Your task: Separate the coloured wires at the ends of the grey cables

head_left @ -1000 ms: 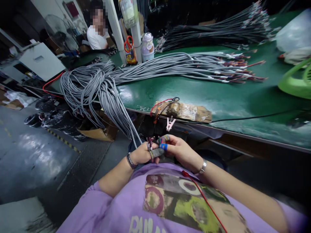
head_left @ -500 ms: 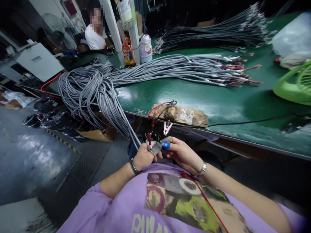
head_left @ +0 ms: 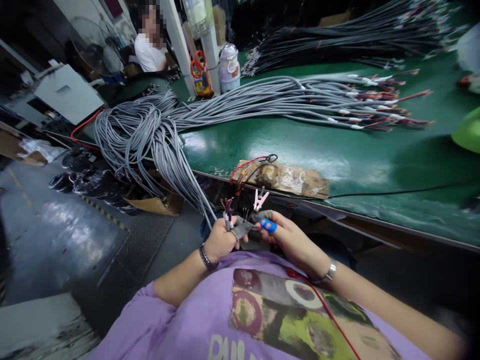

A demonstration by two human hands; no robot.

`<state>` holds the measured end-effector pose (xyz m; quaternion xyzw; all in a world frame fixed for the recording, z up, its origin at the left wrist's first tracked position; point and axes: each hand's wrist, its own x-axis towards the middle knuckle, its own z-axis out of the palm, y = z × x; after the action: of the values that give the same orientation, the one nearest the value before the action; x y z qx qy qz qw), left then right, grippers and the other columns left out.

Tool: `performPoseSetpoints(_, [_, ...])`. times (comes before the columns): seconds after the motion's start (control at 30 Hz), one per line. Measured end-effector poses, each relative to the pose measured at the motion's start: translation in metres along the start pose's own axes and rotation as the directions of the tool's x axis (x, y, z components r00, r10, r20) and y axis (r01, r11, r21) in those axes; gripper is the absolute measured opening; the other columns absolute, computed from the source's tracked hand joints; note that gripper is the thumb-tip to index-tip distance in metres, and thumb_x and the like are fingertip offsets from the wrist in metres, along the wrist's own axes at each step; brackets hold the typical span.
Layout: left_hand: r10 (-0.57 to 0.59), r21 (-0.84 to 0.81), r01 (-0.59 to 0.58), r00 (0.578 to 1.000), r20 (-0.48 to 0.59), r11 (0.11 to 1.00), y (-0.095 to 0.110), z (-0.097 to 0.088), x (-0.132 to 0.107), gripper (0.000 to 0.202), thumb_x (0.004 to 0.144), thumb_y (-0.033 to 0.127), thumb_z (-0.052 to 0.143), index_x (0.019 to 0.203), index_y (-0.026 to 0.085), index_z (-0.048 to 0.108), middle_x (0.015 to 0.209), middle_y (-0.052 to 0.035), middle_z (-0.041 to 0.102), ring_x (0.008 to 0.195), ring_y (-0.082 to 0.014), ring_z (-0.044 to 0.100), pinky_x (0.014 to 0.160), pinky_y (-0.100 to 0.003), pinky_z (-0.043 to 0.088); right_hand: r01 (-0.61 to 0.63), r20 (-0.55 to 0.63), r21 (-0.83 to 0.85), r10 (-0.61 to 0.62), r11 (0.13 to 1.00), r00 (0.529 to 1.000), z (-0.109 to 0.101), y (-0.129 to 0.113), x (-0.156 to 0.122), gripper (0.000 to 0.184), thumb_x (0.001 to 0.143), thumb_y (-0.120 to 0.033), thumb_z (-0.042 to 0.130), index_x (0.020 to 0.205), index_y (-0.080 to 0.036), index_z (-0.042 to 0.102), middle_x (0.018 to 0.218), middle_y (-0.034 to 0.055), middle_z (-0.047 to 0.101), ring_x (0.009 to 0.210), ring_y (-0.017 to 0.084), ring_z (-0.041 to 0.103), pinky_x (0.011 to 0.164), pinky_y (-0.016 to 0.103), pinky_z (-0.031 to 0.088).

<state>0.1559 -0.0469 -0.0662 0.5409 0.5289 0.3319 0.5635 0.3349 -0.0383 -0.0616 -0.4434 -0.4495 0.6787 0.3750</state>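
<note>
My left hand (head_left: 222, 238) is closed around the end of a grey cable (head_left: 207, 214), with thin coloured wires (head_left: 227, 205) sticking up above its fingers. Grey covers wrap some of its fingertips. My right hand (head_left: 284, 234), wearing a blue guard (head_left: 268, 225) and grey fingertip covers, pinches fine wires (head_left: 255, 226) that run across from the left hand. Just beyond the fingers, a pale pink clip (head_left: 259, 200) sits at the bench edge beside a taped board (head_left: 296, 181) with red and black leads.
Many grey cables (head_left: 240, 107) lie across the green bench (head_left: 337, 150), looping over its left edge. Behind them are black cables (head_left: 330, 47), a lidded bottle (head_left: 229, 67) and orange-handled scissors (head_left: 198, 62). A person in white (head_left: 150, 52) sits at the back left.
My right hand has moved a little to the right, away from the left, and wires now show stretched between them. The camera view has shifted slightly. My left hand keeps its hold.
</note>
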Motion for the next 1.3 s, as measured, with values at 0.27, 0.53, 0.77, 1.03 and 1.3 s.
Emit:
performPoseSetpoints(0.27, [-0.023, 0.064, 0.020, 0.998, 0.054, 0.998, 0.006, -0.001, -0.004, 0.045, 0.080, 0.054, 0.062, 0.062, 0.013, 0.060, 0.049, 0.0007, 0.053, 0.039, -0.0065, 0.044, 0.043, -0.019, 0.032, -0.004, 0.012, -0.014, 0.004, 1.000, 1.000, 0.009, 0.004, 0.011, 0.043, 0.065, -0.053, 0.076, 0.082, -0.017, 0.060, 0.073, 0.0005, 0.060, 0.063, 0.012, 0.049, 0.057, 0.025, 0.038])
performPoseSetpoints(0.53, [-0.048, 0.097, 0.037, 0.992, 0.116, 0.995, 0.010, -0.003, -0.005, 0.050, 0.081, 0.059, 0.058, 0.062, 0.013, 0.063, 0.046, 0.0013, 0.050, 0.041, -0.0070, 0.044, 0.045, -0.020, 0.033, -0.031, -0.022, 0.086, 0.033, 0.996, 0.999, 0.012, 0.009, 0.008, 0.041, 0.065, -0.053, 0.076, 0.075, -0.018, 0.059, 0.065, -0.0020, 0.056, 0.056, 0.010, 0.042, 0.054, 0.024, 0.035])
performPoseSetpoints(0.77, [-0.025, 0.044, 0.022, 0.998, 0.057, 0.999, 0.010, -0.005, -0.005, 0.045, 0.083, 0.054, 0.059, 0.065, 0.013, 0.062, 0.048, 0.0018, 0.052, 0.041, -0.0067, 0.047, 0.046, -0.019, 0.035, -0.046, -0.082, 0.150, 0.059, 0.988, 0.995, 0.015, 0.010, 0.008, 0.044, 0.063, -0.055, 0.078, 0.076, -0.017, 0.059, 0.066, -0.0020, 0.055, 0.055, 0.009, 0.041, 0.052, 0.024, 0.034])
performPoseSetpoints(1.03, [0.012, 0.009, -0.012, 1.000, 0.017, 1.000, 0.001, -0.006, -0.002, 0.038, 0.086, 0.046, 0.057, 0.066, 0.014, 0.060, 0.055, 0.0002, 0.059, 0.042, -0.0061, 0.048, 0.046, -0.018, 0.036, -0.055, -0.087, 0.110, 0.064, 0.992, 0.994, 0.012, 0.005, 0.008, 0.048, 0.058, -0.058, 0.080, 0.071, -0.018, 0.058, 0.058, -0.0038, 0.050, 0.052, 0.009, 0.039, 0.051, 0.024, 0.032])
performPoseSetpoints(1.3, [0.024, 0.004, -0.024, 0.999, -0.028, 1.000, -0.001, -0.004, -0.001, 0.035, 0.086, 0.043, 0.058, 0.066, 0.014, 0.059, 0.055, 0.0008, 0.058, 0.041, -0.0058, 0.049, 0.043, -0.017, 0.036, -0.071, -0.072, 0.095, 0.078, 0.993, 0.994, 0.010, 0.002, 0.004, 0.050, 0.057, -0.060, 0.079, 0.067, -0.018, 0.055, 0.055, -0.0049, 0.049, 0.050, 0.008, 0.038, 0.048, 0.023, 0.031])
